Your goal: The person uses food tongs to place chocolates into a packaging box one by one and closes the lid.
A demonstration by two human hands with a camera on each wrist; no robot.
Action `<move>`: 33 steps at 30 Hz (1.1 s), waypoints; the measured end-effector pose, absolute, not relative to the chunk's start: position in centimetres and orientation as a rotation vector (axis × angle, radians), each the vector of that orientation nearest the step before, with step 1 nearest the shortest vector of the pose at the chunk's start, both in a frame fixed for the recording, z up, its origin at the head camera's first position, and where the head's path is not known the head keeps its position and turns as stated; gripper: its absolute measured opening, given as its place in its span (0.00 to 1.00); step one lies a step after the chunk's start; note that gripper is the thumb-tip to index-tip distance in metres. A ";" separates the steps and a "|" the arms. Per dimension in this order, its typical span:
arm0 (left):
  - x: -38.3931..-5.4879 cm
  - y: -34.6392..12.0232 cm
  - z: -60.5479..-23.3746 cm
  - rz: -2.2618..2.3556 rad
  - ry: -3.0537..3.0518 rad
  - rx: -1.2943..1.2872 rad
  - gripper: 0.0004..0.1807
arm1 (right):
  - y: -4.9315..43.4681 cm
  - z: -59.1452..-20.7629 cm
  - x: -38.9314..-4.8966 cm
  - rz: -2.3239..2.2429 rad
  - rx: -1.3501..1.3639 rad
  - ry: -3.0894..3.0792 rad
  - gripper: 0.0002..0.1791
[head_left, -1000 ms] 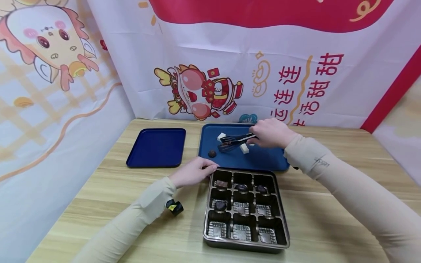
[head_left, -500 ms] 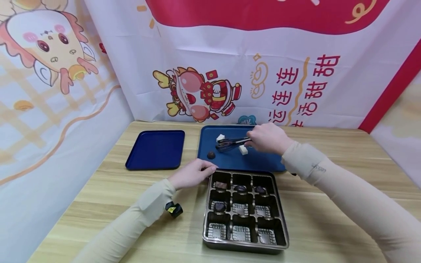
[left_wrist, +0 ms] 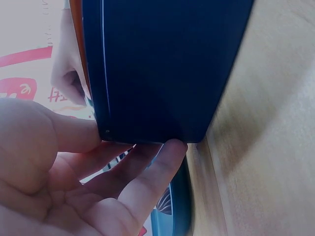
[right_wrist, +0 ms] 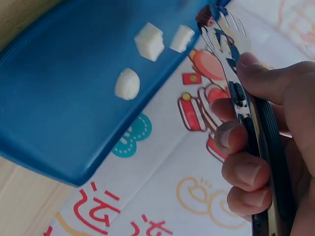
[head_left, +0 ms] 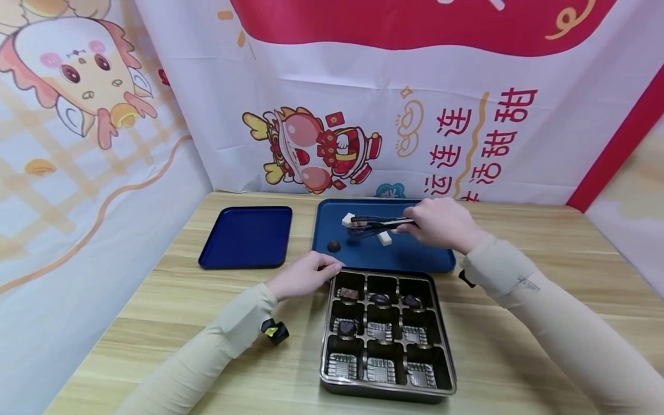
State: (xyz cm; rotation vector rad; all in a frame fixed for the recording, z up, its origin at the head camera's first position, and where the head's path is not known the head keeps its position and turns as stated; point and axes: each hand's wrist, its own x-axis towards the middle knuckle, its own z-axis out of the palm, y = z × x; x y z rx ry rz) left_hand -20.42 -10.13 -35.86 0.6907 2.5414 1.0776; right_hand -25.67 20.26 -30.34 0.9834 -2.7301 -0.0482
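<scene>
My right hand [head_left: 441, 222] holds a pair of serving tongs [head_left: 386, 223], fingers curled round the handles. A brown chocolate [right_wrist: 204, 16] sits between the tong ends, lifted over the blue tray [head_left: 410, 256]. White pieces [head_left: 384, 238] and a round dark chocolate [head_left: 334, 246] lie on that tray. At the far left corner of a dark nine-compartment box [head_left: 390, 389], my left hand [head_left: 303, 275] grips the edge. The left wrist view shows its thumb at the box's side wall [left_wrist: 162, 69] and fingers along the end. Chocolates fill the box's far row; another chocolate [head_left: 347, 328] sits middle left.
A smaller dark blue tray [head_left: 248, 236] lies at the far left of the wooden table [head_left: 171, 311]. Printed cloth [head_left: 321, 69] hangs directly behind the table's back edge, with another along the left side.
The tongs have closed around a brown chocolate and risen slightly from the blue tray, and my right hand has shifted a little to the right. My left hand stays at the box corner.
</scene>
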 end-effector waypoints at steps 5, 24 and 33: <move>-20.4 -10.1 -35.9 1.078 2.542 0.691 0.17 | 21.5 -30.1 -25.0 -0.024 0.936 -2.738 0.22; -20.5 -10.4 -35.9 1.099 2.524 0.746 0.17 | 24.6 -31.1 -21.9 0.093 0.828 -2.701 0.17; -20.8 -10.3 -36.1 1.088 2.521 0.743 0.18 | 25.6 -29.7 -19.0 0.108 0.902 -2.576 0.14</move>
